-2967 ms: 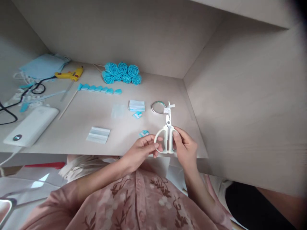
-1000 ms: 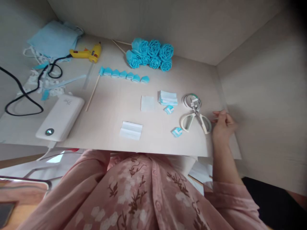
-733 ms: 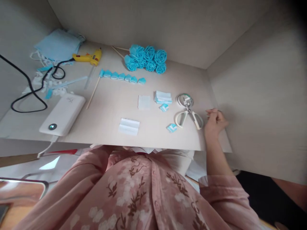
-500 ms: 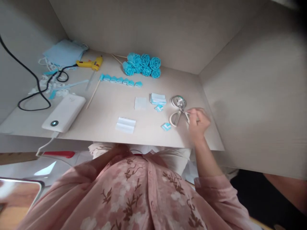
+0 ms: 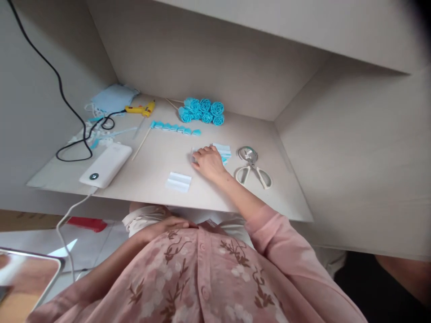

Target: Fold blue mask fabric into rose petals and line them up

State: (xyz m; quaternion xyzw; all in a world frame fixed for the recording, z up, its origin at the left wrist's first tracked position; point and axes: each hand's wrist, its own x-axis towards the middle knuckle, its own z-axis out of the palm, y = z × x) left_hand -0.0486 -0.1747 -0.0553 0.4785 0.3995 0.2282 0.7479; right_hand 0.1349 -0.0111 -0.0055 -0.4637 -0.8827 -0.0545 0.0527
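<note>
My right hand [image 5: 209,162] reaches over the middle of the table, fingers curled down on a pale square of mask fabric [image 5: 193,151]. Most of that square is hidden under the fingers. Right beside it lie a stack of cut mask pieces [image 5: 221,150] and a small folded blue piece [image 5: 225,160], partly covered by the hand. Closer to the table's front edge is a creased white-blue mask piece [image 5: 179,182]. My left hand [image 5: 171,224] rests on my lap, below the table edge, fingers stretched out and holding nothing.
White-handled scissors [image 5: 253,175] lie beside a round tape roll [image 5: 248,154]. Blue fabric roses [image 5: 205,111] sit at the back, with a row of folded petals [image 5: 177,128] and a stick [image 5: 141,143] before them. Leftward are a yellow glue gun [image 5: 143,109], masks [image 5: 114,98] and a power bank [image 5: 107,166].
My right hand has moved left from beside the scissors to the pale square. The left hand now shows more clearly on the lap. The camera view has tilted up.
</note>
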